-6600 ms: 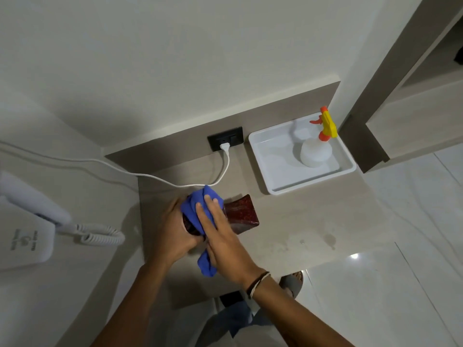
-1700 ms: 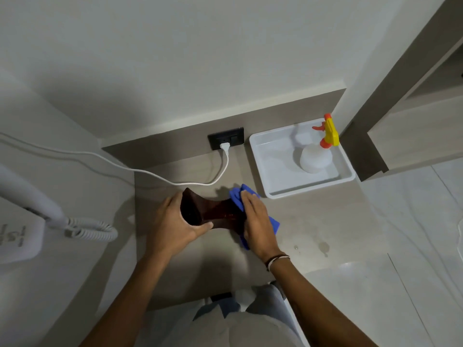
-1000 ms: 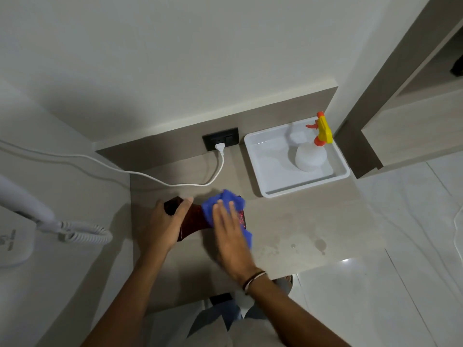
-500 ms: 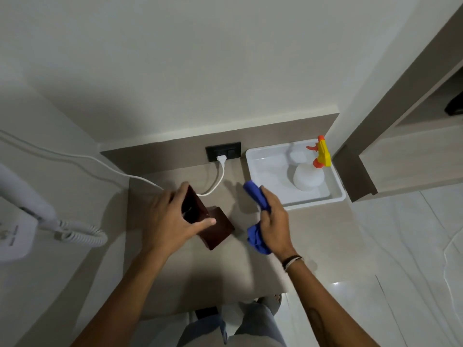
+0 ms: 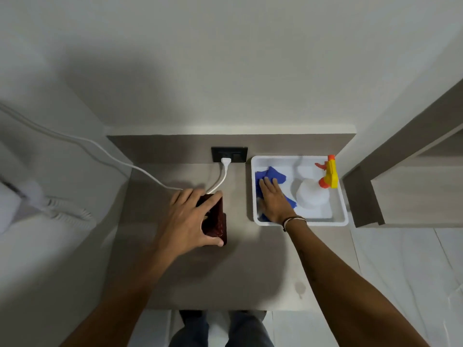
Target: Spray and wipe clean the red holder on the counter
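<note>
The dark red holder (image 5: 218,222) stands on the grey counter (image 5: 225,276), left of centre. My left hand (image 5: 186,219) wraps over its top and left side, fingers curled around it. The blue cloth (image 5: 271,176) lies in the left part of the white tray (image 5: 339,216). My right hand (image 5: 274,200) rests flat on the cloth, fingers spread and pointing away from me. A white spray bottle (image 5: 312,196) with a yellow and orange trigger head stands in the tray's right half, untouched.
A black wall socket (image 5: 229,154) with a white plug and cable (image 5: 120,159) sits behind the holder. A white wall phone with a coiled cord (image 5: 65,212) hangs at the left. A grey cabinet edge (image 5: 360,196) borders the tray on the right.
My right hand carried the blue cloth from beside the holder into the tray and now lies flat on it. My left hand turned the holder upright on the counter.
</note>
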Available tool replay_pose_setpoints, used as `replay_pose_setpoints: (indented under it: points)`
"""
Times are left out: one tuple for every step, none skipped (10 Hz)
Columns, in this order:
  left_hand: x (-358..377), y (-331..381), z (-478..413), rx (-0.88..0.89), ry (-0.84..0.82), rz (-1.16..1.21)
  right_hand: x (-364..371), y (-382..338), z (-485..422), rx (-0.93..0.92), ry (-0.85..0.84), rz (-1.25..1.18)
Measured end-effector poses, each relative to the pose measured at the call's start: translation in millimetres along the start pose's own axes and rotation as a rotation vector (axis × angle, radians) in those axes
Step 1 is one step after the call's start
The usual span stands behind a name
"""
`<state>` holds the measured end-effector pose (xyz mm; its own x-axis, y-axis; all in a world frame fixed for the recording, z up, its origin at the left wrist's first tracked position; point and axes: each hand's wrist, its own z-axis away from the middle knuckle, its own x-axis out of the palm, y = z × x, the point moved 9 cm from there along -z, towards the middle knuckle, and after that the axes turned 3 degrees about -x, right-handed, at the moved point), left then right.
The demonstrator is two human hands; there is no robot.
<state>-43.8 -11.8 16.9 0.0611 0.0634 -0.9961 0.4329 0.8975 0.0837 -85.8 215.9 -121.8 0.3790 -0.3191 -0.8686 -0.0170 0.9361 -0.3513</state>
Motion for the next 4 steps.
replay_pose_setpoints:
  points:
    - [1.5, 5.8, 0.5, -0.037, -0.017, 0.013, 11.5, 2.2, 3.9, 0.007, 0.011, 0.048]
    - [9.0, 6.9, 4.3, -0.073, -0.086, 0.043, 4.3, 0.8, 16.9, 0.038, 0.149, -0.093]
    - [7.4, 8.9, 6.9, -0.081, -0.112, 0.057, -11.0, -13.0, 32.0, 0.007, 0.237, -0.174]
    - [4.4, 12.1, 11.7, -0.035, -0.109, 0.028, -26.9, -43.1, 44.5, -0.084, 0.307, -0.148]
